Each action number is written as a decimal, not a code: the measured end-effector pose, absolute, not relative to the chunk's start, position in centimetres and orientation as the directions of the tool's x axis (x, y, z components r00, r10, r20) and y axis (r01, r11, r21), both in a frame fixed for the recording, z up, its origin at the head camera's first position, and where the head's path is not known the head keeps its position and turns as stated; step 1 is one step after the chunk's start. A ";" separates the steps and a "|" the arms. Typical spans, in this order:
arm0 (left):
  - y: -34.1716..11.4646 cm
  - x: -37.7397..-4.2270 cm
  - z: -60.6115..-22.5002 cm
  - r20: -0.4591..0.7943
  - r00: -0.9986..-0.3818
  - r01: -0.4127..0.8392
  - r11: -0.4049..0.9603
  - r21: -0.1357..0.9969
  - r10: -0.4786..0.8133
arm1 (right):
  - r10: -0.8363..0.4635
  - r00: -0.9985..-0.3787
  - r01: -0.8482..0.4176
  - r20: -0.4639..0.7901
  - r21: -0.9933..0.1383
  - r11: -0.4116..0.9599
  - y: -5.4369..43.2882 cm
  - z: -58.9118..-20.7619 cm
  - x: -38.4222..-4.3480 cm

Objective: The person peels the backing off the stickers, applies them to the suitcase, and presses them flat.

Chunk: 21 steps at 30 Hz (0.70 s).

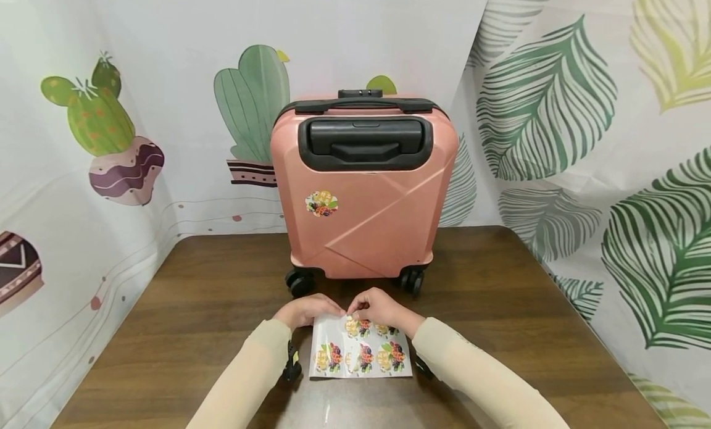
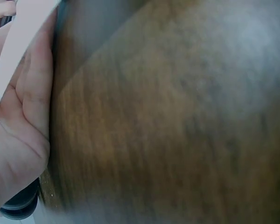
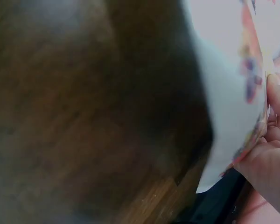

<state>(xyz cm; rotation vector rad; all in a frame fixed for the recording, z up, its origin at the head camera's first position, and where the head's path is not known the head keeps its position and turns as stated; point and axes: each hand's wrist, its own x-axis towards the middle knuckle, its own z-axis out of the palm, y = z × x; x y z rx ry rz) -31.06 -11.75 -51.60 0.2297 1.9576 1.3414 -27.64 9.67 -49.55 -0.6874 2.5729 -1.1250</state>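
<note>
A white sheet of fruit-print stickers (image 1: 328,333) is held up over the table in front of the suitcase, its upper left spot bare. My left hand (image 1: 311,310) grips its upper left part; in the left wrist view the paper (image 2: 25,32) runs between thumb and fingers. At the top middle sticker (image 1: 358,328), thumb and forefinger of my right hand (image 1: 380,308) pinch together; I cannot tell whether they grip the sticker's edge or the sheet. The right hand partly covers the top right sticker. Both hands' fingertips are close together at the top edge.
Just behind the hands, a pink suitcase (image 1: 366,225) stands upright on black wheels (image 1: 300,283), with one fruit sticker (image 1: 321,204) on its left front. The brown wooden table (image 1: 222,281) backs onto a cloth (image 1: 166,21) printed with cacti and leaves.
</note>
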 end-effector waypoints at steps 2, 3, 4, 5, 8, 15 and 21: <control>-11.8 -31.0 -51.6 -0.466 -0.709 -0.246 0.434 0.867 0.529 | -0.507 -0.861 -0.312 -0.043 -0.743 0.593 9.6 -49.6 -27.7; -11.8 -31.0 -51.6 -0.464 -0.708 -0.244 0.433 0.868 0.532 | -0.503 -0.863 -0.304 -0.048 -0.746 0.593 9.6 -49.6 -27.6; -11.8 -31.0 -51.6 -0.462 -0.706 -0.244 0.429 0.870 0.536 | -0.499 -0.865 -0.297 -0.052 -0.748 0.594 9.6 -49.7 -27.6; -11.8 -31.0 -51.6 -0.460 -0.704 -0.242 0.427 0.871 0.541 | -0.494 -0.868 -0.292 -0.055 -0.749 0.595 9.6 -49.7 -27.6; -11.9 -31.0 -51.6 -0.452 -0.704 -0.235 0.421 0.876 0.548 | -0.477 -0.877 -0.266 -0.063 -0.762 0.590 9.5 -49.8 -27.5; -11.8 -30.9 -51.6 -0.447 -0.714 -0.232 0.420 0.877 0.539 | -0.471 -0.881 -0.274 -0.050 -0.756 0.594 9.4 -49.8 -27.4; -11.6 -31.1 -51.7 -0.470 -0.727 -0.244 0.450 0.859 0.501 | -0.479 -0.876 -0.279 -0.050 -0.760 0.588 9.5 -49.7 -27.4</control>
